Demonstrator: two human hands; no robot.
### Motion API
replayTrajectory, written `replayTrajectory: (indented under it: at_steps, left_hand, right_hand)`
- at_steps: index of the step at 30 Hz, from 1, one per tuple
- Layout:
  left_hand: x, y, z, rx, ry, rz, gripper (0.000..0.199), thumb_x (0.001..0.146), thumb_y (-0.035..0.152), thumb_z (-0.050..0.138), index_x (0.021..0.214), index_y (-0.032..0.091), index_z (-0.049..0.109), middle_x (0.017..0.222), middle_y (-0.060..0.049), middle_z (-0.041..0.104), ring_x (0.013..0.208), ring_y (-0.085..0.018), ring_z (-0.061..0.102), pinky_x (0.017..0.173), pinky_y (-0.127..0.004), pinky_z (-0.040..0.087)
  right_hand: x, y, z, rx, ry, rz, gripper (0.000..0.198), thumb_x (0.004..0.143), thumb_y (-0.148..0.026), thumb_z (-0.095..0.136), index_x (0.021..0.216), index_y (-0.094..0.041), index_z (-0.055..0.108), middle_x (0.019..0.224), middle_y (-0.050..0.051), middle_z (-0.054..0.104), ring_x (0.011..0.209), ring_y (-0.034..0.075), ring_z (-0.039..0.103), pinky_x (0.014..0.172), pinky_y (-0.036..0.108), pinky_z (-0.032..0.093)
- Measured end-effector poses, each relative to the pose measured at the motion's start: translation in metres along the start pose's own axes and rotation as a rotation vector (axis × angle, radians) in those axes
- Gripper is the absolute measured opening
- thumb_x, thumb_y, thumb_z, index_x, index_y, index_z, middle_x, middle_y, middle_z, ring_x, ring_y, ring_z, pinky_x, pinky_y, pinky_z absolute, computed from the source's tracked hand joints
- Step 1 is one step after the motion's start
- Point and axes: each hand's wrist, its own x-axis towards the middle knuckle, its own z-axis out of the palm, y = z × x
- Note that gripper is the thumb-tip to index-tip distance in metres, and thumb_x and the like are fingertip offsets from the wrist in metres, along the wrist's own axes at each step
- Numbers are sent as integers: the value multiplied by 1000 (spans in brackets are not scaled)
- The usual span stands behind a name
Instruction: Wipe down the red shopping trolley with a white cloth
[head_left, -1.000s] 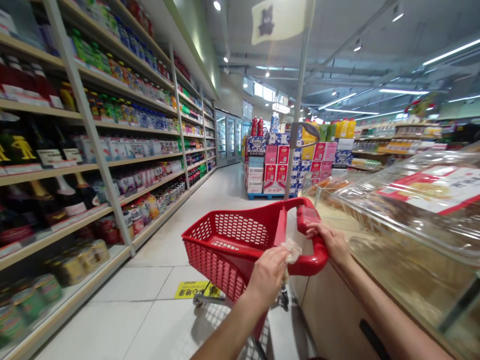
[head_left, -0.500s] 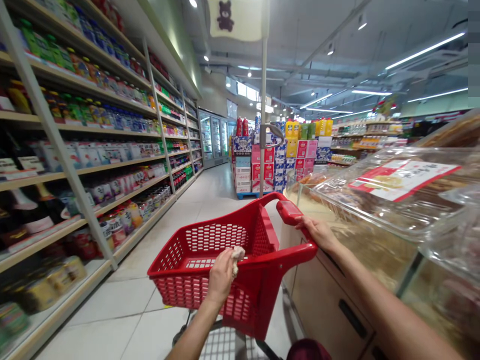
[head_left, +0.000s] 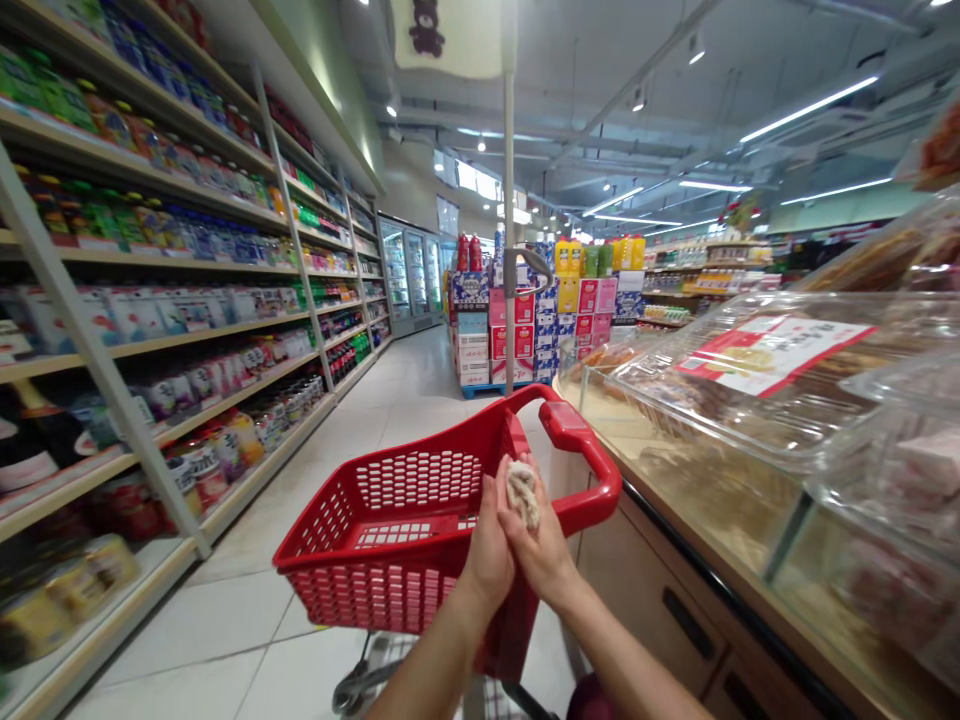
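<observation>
My left hand (head_left: 491, 545) and my right hand (head_left: 546, 550) are pressed together, cupped around a small crumpled off-white cloth (head_left: 523, 492). The bunched cloth shows on top, mostly against my right palm and fingers. Both hands are above the near side of a red plastic shopping cart (head_left: 352, 590), in front of its child-seat flap. The cart's red handle (head_left: 598, 480) is just right of my hands, and neither one grips it. Some fingertips are hidden behind the cloth and each other.
Drink shelves (head_left: 225, 330) line the left side. On the right, a wooden counter (head_left: 645, 570) carries clear plastic food packs (head_left: 750, 400) close beside the cart. Ahead stand stacked drink cartons (head_left: 510, 340) on a blue pallet, a metal pole (head_left: 509, 150) and glass-door fridges (head_left: 409, 270).
My right hand has let go of the cart handle and come left to meet my left hand. My left hand has moved right with the cloth, now cupped between both.
</observation>
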Motion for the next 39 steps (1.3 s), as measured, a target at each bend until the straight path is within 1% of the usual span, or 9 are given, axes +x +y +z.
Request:
replayTrajectory:
  at_steps: [5,7,10,17,24,28,32,36,39]
  left_hand:
    - [-11,-23,-62,432,-40,49,50,79,48,40,121,22,42,131,-8,42,128,-22,23,104,-48,14]
    - [-17,-42,-86,809,-1,6,45,77,44,44,115,21,47,127,-9,46,125,-26,27,102,-54,12]
    - [-22,-64,-100,1140,-21,2,40,79,37,42,113,18,49,121,-10,51,116,-25,40,100,-50,20]
    - [-15,-65,-83,1296,-72,67,36,82,36,37,110,17,49,112,-8,57,105,-22,48,93,-39,32]
    - [-9,-63,-73,1335,-101,2,31,83,35,36,102,16,52,104,-7,59,97,-21,50,87,-33,33]
    - [-7,-62,-64,1330,-95,-13,28,84,35,35,98,18,53,99,-5,59,94,-20,50,84,-32,33]
    - [-6,-61,-58,1334,-97,-18,26,84,33,36,97,19,53,98,-5,59,93,-19,50,83,-32,33]
    - [-6,-61,-54,1352,-106,-29,25,84,33,35,95,18,52,97,-5,59,92,-19,50,81,-32,33]
    - [-4,-60,-53,1355,-131,-49,23,84,32,34,91,18,52,95,-4,59,90,-19,50,79,-31,33]
  right_hand:
    - [18,2,-76,-204,111,-104,41,80,-24,44,121,-22,44,122,8,50,113,22,46,94,39,39]
    - [28,6,-108,-406,222,-135,42,78,-23,44,120,-21,45,124,9,48,116,24,42,96,44,34]
    - [30,17,-112,-662,128,-182,41,75,-18,44,115,-20,50,119,10,52,114,26,43,95,49,32]
    - [0,26,-16,-771,-225,-373,38,75,-9,45,109,-22,55,116,10,55,111,25,47,93,46,35]
    - [29,14,-96,-427,78,-84,34,78,-18,40,110,-20,54,107,7,60,99,20,54,86,38,42]
    - [42,22,-119,-727,117,-70,23,73,-23,47,88,-21,65,114,8,53,107,27,45,90,46,34]
    - [41,43,-114,-931,247,-177,35,75,-26,48,109,-19,55,113,12,50,104,27,45,87,48,34]
    - [40,56,-114,-893,41,-403,27,82,-24,42,105,-20,56,110,10,55,104,20,49,91,38,35]
    - [42,60,-124,-989,-151,-409,38,77,-34,52,112,-19,52,119,11,52,112,25,44,95,45,29]
